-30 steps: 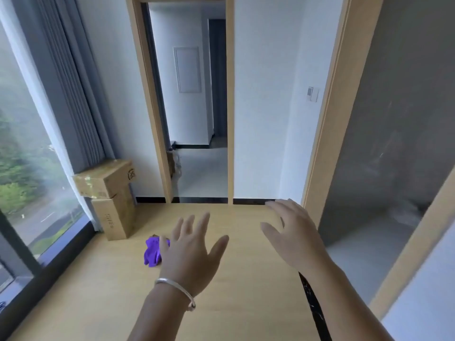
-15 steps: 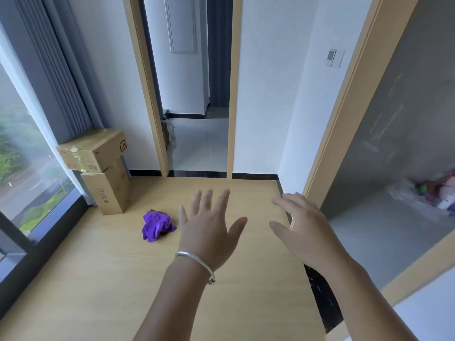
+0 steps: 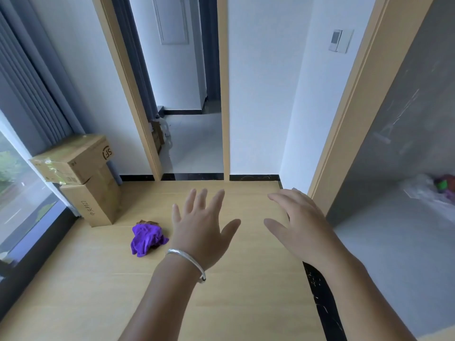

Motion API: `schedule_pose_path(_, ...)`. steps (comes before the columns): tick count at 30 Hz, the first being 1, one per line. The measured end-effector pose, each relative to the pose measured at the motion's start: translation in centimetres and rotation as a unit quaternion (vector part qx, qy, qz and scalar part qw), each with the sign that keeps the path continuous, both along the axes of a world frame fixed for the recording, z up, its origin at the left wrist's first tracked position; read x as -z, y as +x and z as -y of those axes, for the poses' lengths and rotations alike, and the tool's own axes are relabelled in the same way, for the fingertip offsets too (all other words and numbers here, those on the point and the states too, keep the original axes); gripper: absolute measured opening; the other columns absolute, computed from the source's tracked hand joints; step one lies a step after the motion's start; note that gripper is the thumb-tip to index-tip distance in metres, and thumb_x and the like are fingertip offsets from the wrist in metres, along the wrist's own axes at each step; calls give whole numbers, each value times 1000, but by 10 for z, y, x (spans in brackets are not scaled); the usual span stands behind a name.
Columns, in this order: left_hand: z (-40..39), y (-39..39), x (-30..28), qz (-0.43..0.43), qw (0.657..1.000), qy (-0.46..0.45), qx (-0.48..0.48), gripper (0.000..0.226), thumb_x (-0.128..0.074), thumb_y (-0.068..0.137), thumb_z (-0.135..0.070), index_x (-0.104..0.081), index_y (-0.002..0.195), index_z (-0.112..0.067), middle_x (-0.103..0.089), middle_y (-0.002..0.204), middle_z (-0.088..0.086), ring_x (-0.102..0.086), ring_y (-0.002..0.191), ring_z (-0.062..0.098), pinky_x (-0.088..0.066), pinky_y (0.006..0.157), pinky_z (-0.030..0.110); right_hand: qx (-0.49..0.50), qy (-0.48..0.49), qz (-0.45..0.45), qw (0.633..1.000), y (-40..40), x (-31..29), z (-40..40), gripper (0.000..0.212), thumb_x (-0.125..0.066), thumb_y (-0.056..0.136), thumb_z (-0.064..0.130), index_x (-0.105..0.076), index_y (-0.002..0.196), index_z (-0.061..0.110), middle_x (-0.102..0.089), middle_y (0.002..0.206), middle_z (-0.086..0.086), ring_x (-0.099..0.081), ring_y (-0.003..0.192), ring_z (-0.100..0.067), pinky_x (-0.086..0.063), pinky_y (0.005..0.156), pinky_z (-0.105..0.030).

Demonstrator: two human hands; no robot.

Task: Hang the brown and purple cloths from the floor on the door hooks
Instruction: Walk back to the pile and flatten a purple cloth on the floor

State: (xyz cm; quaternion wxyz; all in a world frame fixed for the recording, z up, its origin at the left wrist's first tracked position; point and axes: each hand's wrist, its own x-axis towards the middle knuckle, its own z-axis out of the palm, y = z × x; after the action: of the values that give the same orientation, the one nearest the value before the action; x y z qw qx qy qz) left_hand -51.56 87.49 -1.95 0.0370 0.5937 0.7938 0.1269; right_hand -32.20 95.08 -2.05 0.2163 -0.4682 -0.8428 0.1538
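Bright daylight from left window (image 3: 14, 183), soft shadows, wide-angle edge bending

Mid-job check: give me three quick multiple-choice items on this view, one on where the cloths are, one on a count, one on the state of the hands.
1. Where does the purple cloth lie?
A. on the wooden floor beside the cardboard boxes
B. on a door hook
C. in the left hand

2. How many cardboard boxes are stacked by the window?
A. one
B. two
C. four

3. What are the hands doing?
A. both grip cloths
B. the right holds the brown cloth
C. both are open and hold nothing

Answers: 1 A, it sits crumpled on the floor, with the brown cloth peeking out behind it. 2 B, one box lies on another. 3 C, the left hand and right hand have spread fingers, above the floor.
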Motion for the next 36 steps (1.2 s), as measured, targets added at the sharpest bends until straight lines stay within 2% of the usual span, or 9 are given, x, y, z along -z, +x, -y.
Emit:
schedule_pose_path(9, -129, 22, -1, -13, 1000, -12, -3, 71, -29, 90, -69, -6, 150, -39, -9, 160, -3, 8, 148, 19, -1, 119, 53, -8, -18, -23, 1000, 18, 10, -127, 51, -55, 92, 45, -42, 140, 34, -35, 147, 17, -12, 138, 2, -15, 106, -19)
schedule_pose_path(17, -216, -1, 7, -6, 1000, -19, 4, 71, -29, 90, -69, -7, 150, -39, -10, 160, -3, 8, 148, 20, -2, 119, 52, -2, -42, -12, 999, 2, 24, -214, 50, -54, 93, 44, -43, 140, 31, -38, 146, 15, -18, 141, -3, -21, 115, -28)
schedule_pose_path(20, -256, -22, 7, -3, 1000, -17, 18, 71, -30, 90, -69, -7, 149, -39, -10, 160, -3, 8, 148, 19, -2, 118, 52, 5, -36, -13, 999, -21, 22, -254, 50, -56, 92, 43, -45, 139, 31, -39, 144, 15, -20, 138, -3, -19, 110, -22)
schedule_pose_path(25, -330, -72, 4, 12, 999, -8, 31, 70, -33, 91, -67, -9, 150, -37, -14, 158, -3, 4, 147, 19, -4, 118, 52, 2, -25, 16, 1000, -73, 11, -324, 51, -54, 93, 43, -41, 141, 32, -34, 148, 14, -12, 144, -5, -17, 115, -28)
schedule_pose_path(36, -449, -182, 5, 37, 999, 1, 30, 68, -33, 91, -66, -11, 149, -37, -14, 157, -3, 5, 147, 18, -2, 117, 52, -14, -16, 34, 999, -181, 2, -443, 51, -53, 93, 44, -40, 142, 35, -33, 149, 16, -10, 144, -4, -15, 112, -25)
